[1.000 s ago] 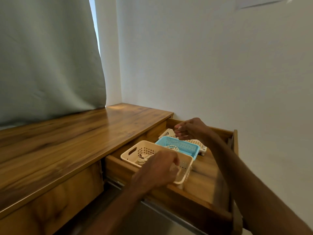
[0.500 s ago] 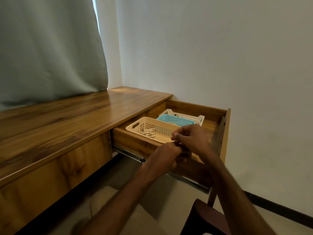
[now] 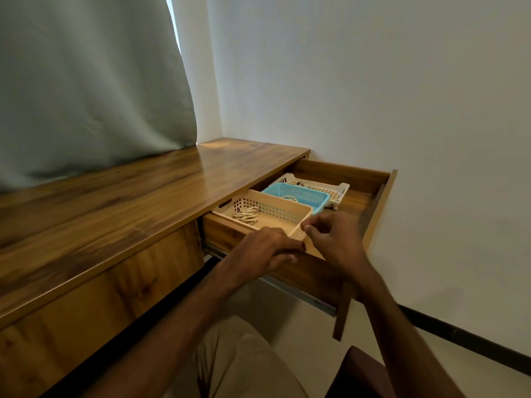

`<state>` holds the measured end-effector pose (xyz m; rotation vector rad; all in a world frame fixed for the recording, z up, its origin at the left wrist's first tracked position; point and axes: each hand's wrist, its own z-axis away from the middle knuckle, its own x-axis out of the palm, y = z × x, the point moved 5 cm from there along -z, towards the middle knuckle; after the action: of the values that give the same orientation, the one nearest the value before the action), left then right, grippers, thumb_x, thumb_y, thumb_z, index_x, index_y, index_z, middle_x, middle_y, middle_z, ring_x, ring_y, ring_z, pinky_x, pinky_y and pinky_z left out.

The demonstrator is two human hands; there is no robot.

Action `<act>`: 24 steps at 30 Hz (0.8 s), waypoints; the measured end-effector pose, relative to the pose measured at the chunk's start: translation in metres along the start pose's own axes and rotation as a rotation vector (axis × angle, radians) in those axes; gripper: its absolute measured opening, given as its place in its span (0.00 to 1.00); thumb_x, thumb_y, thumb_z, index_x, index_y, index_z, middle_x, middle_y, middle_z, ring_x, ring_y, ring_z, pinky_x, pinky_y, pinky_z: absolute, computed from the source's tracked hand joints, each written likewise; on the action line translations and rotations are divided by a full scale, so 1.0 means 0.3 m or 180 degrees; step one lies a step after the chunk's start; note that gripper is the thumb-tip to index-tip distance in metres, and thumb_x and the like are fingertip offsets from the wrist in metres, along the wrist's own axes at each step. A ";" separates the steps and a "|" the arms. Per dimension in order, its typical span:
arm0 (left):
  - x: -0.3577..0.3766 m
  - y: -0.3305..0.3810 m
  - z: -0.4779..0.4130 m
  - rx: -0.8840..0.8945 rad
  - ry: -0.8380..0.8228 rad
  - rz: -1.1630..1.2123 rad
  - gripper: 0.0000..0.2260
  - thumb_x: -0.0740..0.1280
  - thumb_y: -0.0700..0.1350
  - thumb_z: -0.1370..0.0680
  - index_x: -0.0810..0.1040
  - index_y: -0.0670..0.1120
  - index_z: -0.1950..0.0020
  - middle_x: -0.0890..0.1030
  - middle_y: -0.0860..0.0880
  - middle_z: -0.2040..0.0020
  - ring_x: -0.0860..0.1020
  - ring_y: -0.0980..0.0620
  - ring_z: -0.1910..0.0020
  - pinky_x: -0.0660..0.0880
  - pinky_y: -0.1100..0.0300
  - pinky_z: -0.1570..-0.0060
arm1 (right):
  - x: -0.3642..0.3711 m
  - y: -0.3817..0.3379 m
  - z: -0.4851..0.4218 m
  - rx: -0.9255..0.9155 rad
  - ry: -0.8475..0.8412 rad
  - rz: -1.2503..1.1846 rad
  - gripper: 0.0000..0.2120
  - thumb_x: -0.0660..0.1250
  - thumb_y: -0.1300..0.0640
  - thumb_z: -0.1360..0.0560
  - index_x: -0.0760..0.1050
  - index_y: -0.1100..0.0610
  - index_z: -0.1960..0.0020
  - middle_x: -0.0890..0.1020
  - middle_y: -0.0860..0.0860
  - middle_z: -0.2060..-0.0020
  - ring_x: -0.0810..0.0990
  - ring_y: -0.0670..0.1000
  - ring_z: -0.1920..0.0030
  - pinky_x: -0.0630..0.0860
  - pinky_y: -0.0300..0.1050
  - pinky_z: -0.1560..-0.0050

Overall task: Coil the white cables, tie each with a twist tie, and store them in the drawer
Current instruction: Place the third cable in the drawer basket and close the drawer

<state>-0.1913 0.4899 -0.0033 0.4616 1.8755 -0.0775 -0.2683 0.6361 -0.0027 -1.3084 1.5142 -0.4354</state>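
Observation:
The wooden drawer stands pulled out from the desk. Three baskets sit inside it. The beige basket nearest me holds a coiled white cable. Behind it, the blue basket shows another coil, and the white basket at the back holds something small I cannot make out. My left hand lies on the drawer's front panel with its fingers curled over the top edge. My right hand has curled fingers pinching the beige basket's near right corner.
The wooden desk top stretches left under a grey curtain. A white wall runs close along the drawer's right side. My knee and a dark chair edge are below the drawer.
Both hands came back from among the baskets to the drawer's front edge. The beige basket, lifted a second ago, now sits down inside the drawer.

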 end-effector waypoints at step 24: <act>-0.110 -0.367 0.039 -0.1878 -0.0566 -0.1406 0.65 0.65 0.78 0.32 0.30 0.39 0.20 0.31 0.38 0.19 0.32 0.38 0.20 0.37 0.43 0.20 | 0.562 0.075 -0.207 0.1096 0.0297 -0.0165 0.35 0.52 0.42 0.16 0.47 0.62 0.19 0.66 0.63 0.24 0.73 0.63 0.29 0.75 0.62 0.33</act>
<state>-0.2103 0.3763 0.0043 -0.3552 1.6930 0.1360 -0.3098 0.4747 -0.0735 -1.0693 1.4086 -0.7636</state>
